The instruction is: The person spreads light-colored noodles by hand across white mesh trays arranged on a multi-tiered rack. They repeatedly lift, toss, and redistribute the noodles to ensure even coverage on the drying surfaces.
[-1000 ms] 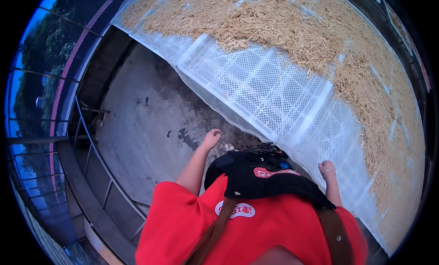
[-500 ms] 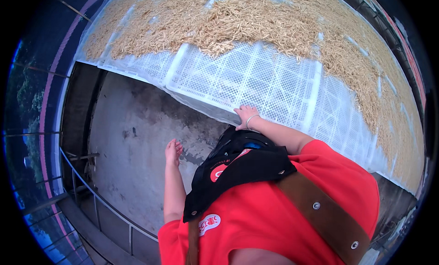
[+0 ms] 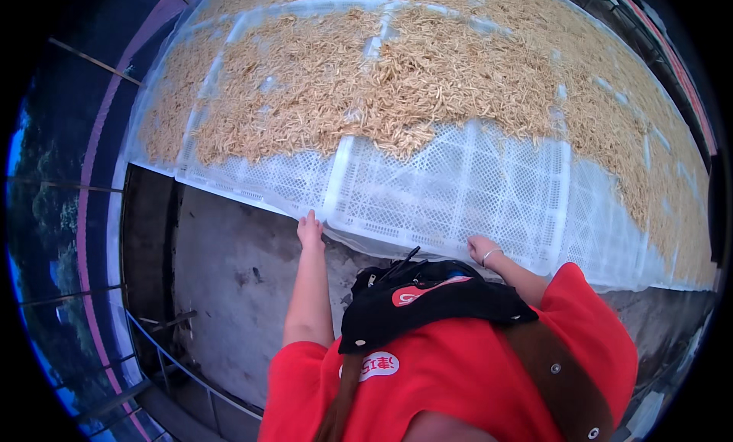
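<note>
White tray [image 3: 450, 198]: rectangular mesh
Left fingers [image 3: 310, 220]: eight o'clock, extended
Right fingers [image 3: 475, 248]: five o'clock, curled
Pinching: cannot tell

Lettering [image 3: 379, 365] is printed on the red shirt [image 3: 458, 366] and black apron [image 3: 439, 314].

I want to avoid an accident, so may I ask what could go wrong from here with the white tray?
The pale strips lie loose on the white tray; if the left hand and right hand at its near edge jolt it, strips might slide.
The grey floor shows beyond that edge, so strips could drop there.
The black apron sits close to the edge and might catch.
</note>
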`<action>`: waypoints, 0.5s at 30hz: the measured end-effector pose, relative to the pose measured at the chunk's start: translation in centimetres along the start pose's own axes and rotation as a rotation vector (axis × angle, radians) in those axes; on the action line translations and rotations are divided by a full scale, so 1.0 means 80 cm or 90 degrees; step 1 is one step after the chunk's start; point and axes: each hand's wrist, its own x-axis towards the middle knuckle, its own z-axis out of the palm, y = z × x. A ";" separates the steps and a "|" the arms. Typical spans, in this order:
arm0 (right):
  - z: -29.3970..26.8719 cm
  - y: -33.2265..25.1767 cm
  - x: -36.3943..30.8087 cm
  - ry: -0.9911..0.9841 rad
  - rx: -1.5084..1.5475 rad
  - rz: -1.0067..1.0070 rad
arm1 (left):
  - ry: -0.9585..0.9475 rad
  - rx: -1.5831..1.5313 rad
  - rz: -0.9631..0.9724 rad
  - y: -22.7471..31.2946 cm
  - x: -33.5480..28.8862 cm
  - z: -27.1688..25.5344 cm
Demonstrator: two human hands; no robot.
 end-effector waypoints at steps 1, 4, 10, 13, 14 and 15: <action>-0.013 0.003 0.009 0.046 0.011 0.016 | -0.025 0.112 -0.040 0.022 0.012 0.006; -0.020 0.008 -0.024 0.146 0.045 0.110 | 0.037 0.175 -0.110 0.046 0.060 0.017; -0.086 -0.043 -0.046 0.307 0.050 0.247 | 0.366 0.768 0.259 0.066 0.152 -0.018; -0.101 -0.059 -0.060 0.297 0.056 0.312 | 0.019 0.438 0.075 0.078 0.251 -0.052; -0.096 -0.066 -0.067 0.295 0.035 0.337 | -0.070 0.370 -0.037 0.090 0.254 -0.040; -0.091 -0.073 -0.071 0.289 0.013 0.358 | -0.072 0.334 -0.110 0.103 0.244 -0.026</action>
